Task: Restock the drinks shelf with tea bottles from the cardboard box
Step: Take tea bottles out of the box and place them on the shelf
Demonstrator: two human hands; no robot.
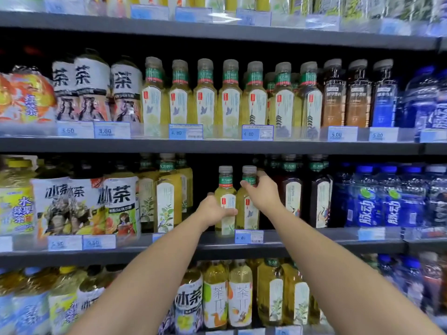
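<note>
Two yellow tea bottles with grey caps stand upright, just beside each other, at the front of the shelf [314, 234], the third board down from where I stand, and the person has one hand on each. The left hand [212, 211] curls its fingers round the body of the left tea bottle [225, 182], with the thumb lying across the label. The right hand [262, 192] grips the right tea bottle [249, 213] high up at the neck, just under the cap. One blue price tag [249, 236] reading 4.80 sits on the rail just below the right bottle. Just to the right stand two dark tea bottles [292, 192]. One shelf up, seven pale tea bottles [230, 97] line the front row, with three darker bottles [358, 93] beside them.
</note>
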